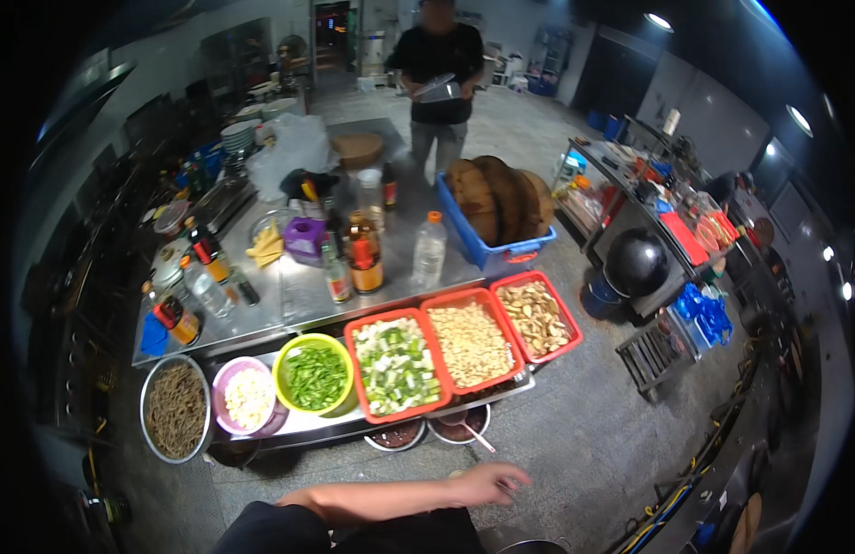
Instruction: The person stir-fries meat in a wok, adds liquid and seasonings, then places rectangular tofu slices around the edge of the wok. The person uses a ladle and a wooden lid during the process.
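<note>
My left hand [493, 483] reaches across the front of my body, over the grey floor, its fingers loosely bent and slightly apart, with nothing visible in it. My right hand is out of view. Just beyond the left hand, a ladle with a pink handle [479, 436] rests in a metal pot of dark red sauce [462, 424]. Above stand red trays of chopped leeks [394, 367], pale chopped pieces [470, 343] and sliced brown pieces [536, 318]. Farther left are a yellow-green bowl of chopped greens [314, 375], a pink bowl of pale pieces [246, 397] and a metal bowl of brown strands [176, 408].
Bottles, including a clear plastic one [429, 253], stand on the steel table [303, 294]. A blue crate [500, 256] holds round wooden boards. Behind the table, a person [438, 69] holds a clear plastic container. A slatted stool [645, 356] and a cluttered workbench stand right.
</note>
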Available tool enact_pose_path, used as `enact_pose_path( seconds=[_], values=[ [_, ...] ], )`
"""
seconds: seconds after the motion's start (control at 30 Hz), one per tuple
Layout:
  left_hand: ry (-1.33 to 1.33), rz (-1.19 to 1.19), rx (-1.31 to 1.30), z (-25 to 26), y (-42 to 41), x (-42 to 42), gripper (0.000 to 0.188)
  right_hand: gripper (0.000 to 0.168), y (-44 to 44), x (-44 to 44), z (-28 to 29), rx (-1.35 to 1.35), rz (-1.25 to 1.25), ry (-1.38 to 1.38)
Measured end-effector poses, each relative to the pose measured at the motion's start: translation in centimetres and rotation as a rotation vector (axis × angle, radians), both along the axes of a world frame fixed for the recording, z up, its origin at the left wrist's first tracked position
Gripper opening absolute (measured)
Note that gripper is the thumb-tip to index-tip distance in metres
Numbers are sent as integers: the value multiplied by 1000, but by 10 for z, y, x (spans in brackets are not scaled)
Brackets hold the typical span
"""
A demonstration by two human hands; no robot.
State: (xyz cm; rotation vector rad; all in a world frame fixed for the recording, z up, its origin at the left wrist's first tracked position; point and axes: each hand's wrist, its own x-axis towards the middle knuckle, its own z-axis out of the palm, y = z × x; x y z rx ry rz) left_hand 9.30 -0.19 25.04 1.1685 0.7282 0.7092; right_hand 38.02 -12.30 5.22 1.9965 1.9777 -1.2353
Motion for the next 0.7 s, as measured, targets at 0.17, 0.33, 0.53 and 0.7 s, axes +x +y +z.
enact_pose_path(
  seconds=[0.17,0.33,0.53,0.7],
  values=[
    [321,239,-216,-18,21,-68,29,31,44,101,12,-42,-165,-43],
    [644,131,-244,-27,52,-58,14,31,80,160,23,-17,-302,-64],
    [745,153,-43,-32,168,106,29,33,161,212,11,9,-338,-30],
    [406,275,139,-66,279,232,22,38,248,278,-11,-29,-446,163]
  ],
)
